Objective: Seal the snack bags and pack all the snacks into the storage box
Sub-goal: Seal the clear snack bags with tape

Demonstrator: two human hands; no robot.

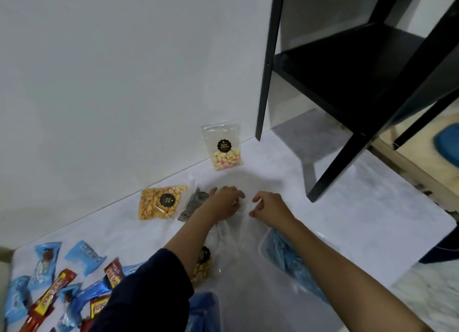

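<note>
Reaching forward over the floor (347,220), I have both arms stretched out side by side, wrists almost level. The left hand (227,202) and right hand (269,206) sit close together, knuckles up and fingers curled. Each one pinches the top edge of a clear snack bag (233,234), with a small gap between the two grips. That bag hangs from the fingers back toward me, and its yellowish snack pieces are bunched at the low end beside my left forearm. The left arm wears a dark sleeve (154,289) pushed up near the elbow; the right forearm is bare.

The clear storage box (263,249) lies under my right forearm, with blue packets inside it. Just left of the left hand lies a dark snack bag (191,205), and beside that a flat orange snack bag (160,202). A bag of pastel biscuits (224,147) stands upright against the wall (124,83). Blue and red wrapped snacks (49,282) are scattered at lower left. A black shelf unit (347,83) stands to the right.
</note>
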